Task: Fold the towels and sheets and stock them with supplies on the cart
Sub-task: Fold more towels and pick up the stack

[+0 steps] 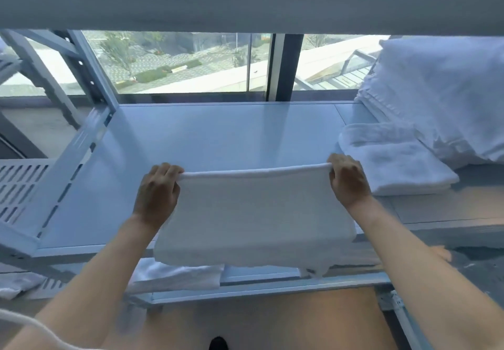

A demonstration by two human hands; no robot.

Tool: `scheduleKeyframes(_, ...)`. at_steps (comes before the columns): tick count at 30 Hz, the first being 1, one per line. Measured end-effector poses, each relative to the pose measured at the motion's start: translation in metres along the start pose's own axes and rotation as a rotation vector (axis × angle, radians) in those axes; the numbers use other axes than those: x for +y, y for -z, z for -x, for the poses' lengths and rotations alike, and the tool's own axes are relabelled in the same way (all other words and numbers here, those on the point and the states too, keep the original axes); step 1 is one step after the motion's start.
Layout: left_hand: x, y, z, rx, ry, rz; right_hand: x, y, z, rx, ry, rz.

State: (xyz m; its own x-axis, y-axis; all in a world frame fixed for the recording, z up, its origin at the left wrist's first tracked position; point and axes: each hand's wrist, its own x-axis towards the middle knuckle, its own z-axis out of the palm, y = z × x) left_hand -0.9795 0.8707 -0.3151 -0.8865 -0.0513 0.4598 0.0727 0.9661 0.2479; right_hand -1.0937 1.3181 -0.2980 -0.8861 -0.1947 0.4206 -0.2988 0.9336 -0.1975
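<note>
Left hand (158, 188) and right hand (347, 179) each pinching a far corner of towel (253, 213), held taut above shelf (218, 137) — near edge hanging past the front. Risk: uneven release skews the fold; may slide off — little resting on shelf.

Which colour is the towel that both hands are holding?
Plain white, no pattern; the soft terry towel shows best in the head view.
</note>
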Motion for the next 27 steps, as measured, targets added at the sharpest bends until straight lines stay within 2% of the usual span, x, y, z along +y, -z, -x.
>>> scheduleKeyframes(5,-0.027,-0.026,-0.009,-0.248,0.035,0.058,-0.010,-0.040,0.008,-0.221,-0.070,0.091)
scheduleKeyframes(10,-0.040,-0.033,-0.005,-0.315,0.064,-0.030,-0.009,-0.058,0.015,-0.285,-0.091,0.145)
scheduleKeyframes(14,-0.028,-0.025,-0.009,-0.280,0.121,-0.233,-0.001,-0.063,0.009,-0.279,-0.083,0.133)
scheduleKeyframes(17,0.010,-0.032,0.015,-0.275,0.100,-0.138,0.007,-0.070,0.012,-0.245,-0.074,0.101)
scheduleKeyframes(19,0.035,-0.044,0.041,-0.314,0.180,-0.036,0.010,-0.074,0.014,-0.225,-0.074,0.080)
scheduleKeyframes(23,0.054,-0.064,0.079,-0.464,0.307,-0.105,0.008,-0.069,0.019,-0.143,-0.035,0.089)
scheduleKeyframes(25,0.054,-0.067,0.082,-0.460,0.317,-0.125,-0.003,-0.064,0.023,-0.095,0.035,0.050)
scheduleKeyframes(27,0.055,-0.067,0.082,-0.444,0.312,-0.124,-0.025,-0.062,0.039,-0.124,0.116,-0.081)
